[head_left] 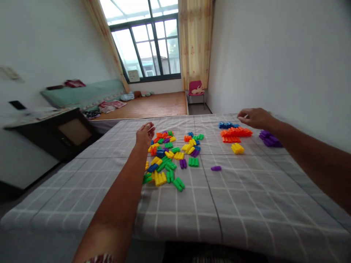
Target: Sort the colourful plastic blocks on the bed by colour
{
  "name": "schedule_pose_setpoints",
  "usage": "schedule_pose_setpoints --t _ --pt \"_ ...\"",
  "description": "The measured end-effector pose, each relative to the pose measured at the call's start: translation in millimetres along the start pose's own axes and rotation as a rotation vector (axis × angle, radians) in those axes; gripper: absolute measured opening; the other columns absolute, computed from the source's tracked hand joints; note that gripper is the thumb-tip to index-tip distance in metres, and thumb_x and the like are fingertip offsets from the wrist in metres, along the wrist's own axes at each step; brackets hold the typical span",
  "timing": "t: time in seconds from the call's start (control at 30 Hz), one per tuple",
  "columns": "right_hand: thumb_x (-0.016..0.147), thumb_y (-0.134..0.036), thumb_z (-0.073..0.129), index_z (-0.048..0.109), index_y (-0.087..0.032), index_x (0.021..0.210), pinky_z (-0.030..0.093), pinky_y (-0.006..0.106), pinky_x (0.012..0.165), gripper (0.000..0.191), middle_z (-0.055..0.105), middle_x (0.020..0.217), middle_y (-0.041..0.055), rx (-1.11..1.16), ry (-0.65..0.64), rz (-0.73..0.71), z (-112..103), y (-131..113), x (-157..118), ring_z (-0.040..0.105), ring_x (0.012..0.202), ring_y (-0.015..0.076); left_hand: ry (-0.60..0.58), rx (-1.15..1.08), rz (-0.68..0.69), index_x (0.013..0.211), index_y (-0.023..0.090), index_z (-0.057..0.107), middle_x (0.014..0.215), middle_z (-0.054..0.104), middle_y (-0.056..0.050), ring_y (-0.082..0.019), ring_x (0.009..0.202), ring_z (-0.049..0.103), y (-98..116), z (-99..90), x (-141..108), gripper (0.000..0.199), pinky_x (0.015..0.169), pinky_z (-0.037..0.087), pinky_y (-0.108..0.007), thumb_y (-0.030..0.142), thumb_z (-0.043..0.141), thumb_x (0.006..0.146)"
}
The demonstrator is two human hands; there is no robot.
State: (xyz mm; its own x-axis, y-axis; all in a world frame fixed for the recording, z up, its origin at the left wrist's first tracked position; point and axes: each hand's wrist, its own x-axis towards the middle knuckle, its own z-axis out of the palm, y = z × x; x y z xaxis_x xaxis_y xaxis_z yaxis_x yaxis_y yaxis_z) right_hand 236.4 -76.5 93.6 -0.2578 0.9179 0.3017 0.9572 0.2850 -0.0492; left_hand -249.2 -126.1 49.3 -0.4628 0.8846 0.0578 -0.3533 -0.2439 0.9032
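A loose heap of small plastic blocks (pixel 167 157) in green, yellow, blue, orange and purple lies mid-cloth. My left hand (pixel 145 134) hovers over its far left edge, fingers loosely curled, with no block visible in it. My right hand (pixel 253 117) is at the far right, fingers drawn together just above a blue pile (pixel 227 125) and an orange pile (pixel 236 133). What its fingertips hold, if anything, is too small to tell. A yellow pile (pixel 237 148) sits in front of the orange one, and a purple pile (pixel 270 138) lies under my right forearm.
A single purple block (pixel 216 168) lies apart, between the heap and the sorted piles. The grey checked cloth (pixel 246 212) covers a wide flat surface against the white wall on the right. A dark cabinet (pixel 68 131) stands to the left, with a window beyond.
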Motion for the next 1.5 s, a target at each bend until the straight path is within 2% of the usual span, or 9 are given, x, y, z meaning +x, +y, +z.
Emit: schedule_pose_setpoints --t 0.17,0.3,0.53,0.63,0.73,0.97,1.1,1.23,1.5 --pt "0.085 -0.026 0.052 0.067 -0.020 0.096 0.044 0.026 0.070 0.020 0.070 0.090 0.0043 0.269 -0.045 -0.590 12 -162 -35 0.063 0.077 0.0166 0.119 -0.224 -0.009 0.083 0.017 0.062 0.075 0.065 0.002 -0.003 0.056 0.058 23 16.5 19 0.004 0.048 0.040 -0.012 0.016 0.061 0.079" --pt "0.087 -0.024 0.053 0.064 -0.020 0.106 0.043 0.032 0.080 0.022 0.068 0.104 0.0081 0.319 -0.104 -0.928 37 -272 -70 0.060 0.095 0.0202 0.159 -0.168 0.019 0.086 0.016 0.061 0.075 0.064 0.002 -0.003 0.053 0.057 28 5.6 33 0.007 0.048 0.039 -0.013 0.014 0.057 0.081" --pt "0.092 -0.043 0.044 0.054 -0.032 0.125 0.038 0.038 0.095 0.036 0.052 0.139 -0.0003 0.362 -0.060 -1.172 71 -378 -106 0.048 0.123 0.0227 0.180 0.055 -0.029 0.087 0.016 0.061 0.076 0.065 0.000 -0.003 0.057 0.058 18 -68.5 39 0.011 0.054 0.040 -0.014 0.020 0.062 0.077" --pt "0.093 -0.045 0.044 0.057 -0.035 0.119 0.035 0.038 0.096 0.031 0.055 0.136 -0.0040 0.340 -0.081 -1.284 78 -391 -108 0.046 0.125 0.0221 0.132 0.213 -0.058 0.084 0.015 0.063 0.077 0.067 -0.002 -0.006 0.060 0.059 13 -96.2 33 0.015 0.055 0.040 -0.016 0.022 0.066 0.071" --pt "0.095 -0.032 0.042 0.060 -0.031 0.110 0.034 0.037 0.093 0.023 0.064 0.123 -0.0011 0.311 -0.091 -1.251 85 -384 -98 0.050 0.117 0.0203 0.019 0.392 -0.064 0.082 0.014 0.066 0.080 0.069 -0.004 -0.009 0.065 0.061 6 -111.4 24 0.018 0.057 0.040 -0.019 0.024 0.069 0.067" --pt "0.092 -0.040 0.048 0.064 -0.018 0.077 0.037 0.027 0.067 0.031 0.066 0.077 0.0042 0.432 -0.140 -0.846 99 -329 -28 0.057 0.073 0.0153 -0.317 0.760 0.149 0.085 0.013 0.070 0.078 0.071 -0.005 -0.015 0.071 0.062 -26 -113.3 12 0.023 0.063 0.045 -0.025 0.030 0.060 0.074" --pt "0.090 -0.029 0.050 0.067 -0.017 0.084 0.038 0.024 0.067 0.022 0.070 0.084 0.0049 0.422 -0.031 -0.479 107 -309 34 0.059 0.073 0.0149 -0.405 0.999 0.313 0.089 0.014 0.071 0.082 0.072 -0.006 -0.017 0.075 0.063 -37 -112.0 8 0.025 0.068 0.048 -0.027 0.028 0.054 0.078" --pt "0.082 -0.023 0.060 0.070 -0.021 0.098 0.042 0.023 0.073 0.019 0.072 0.101 0.0042 0.291 -0.165 -0.403 126 -315 75 0.063 0.088 0.0182 -0.461 1.062 0.358 0.095 0.016 0.071 0.093 0.073 -0.007 -0.019 0.086 0.065 -36 -116.0 1 0.027 0.074 0.050 -0.028 0.028 0.051 0.081" --pt "0.069 -0.031 0.073 0.074 -0.021 0.082 0.041 0.025 0.061 0.016 0.071 0.074 0.0022 0.122 -0.448 -0.380 130 -339 94 0.061 0.067 0.0173 -0.511 1.066 0.351 0.097 0.019 0.071 0.094 0.073 -0.005 -0.019 0.087 0.066 -38 -126.5 4 0.028 0.074 0.051 -0.028 0.030 0.051 0.081"
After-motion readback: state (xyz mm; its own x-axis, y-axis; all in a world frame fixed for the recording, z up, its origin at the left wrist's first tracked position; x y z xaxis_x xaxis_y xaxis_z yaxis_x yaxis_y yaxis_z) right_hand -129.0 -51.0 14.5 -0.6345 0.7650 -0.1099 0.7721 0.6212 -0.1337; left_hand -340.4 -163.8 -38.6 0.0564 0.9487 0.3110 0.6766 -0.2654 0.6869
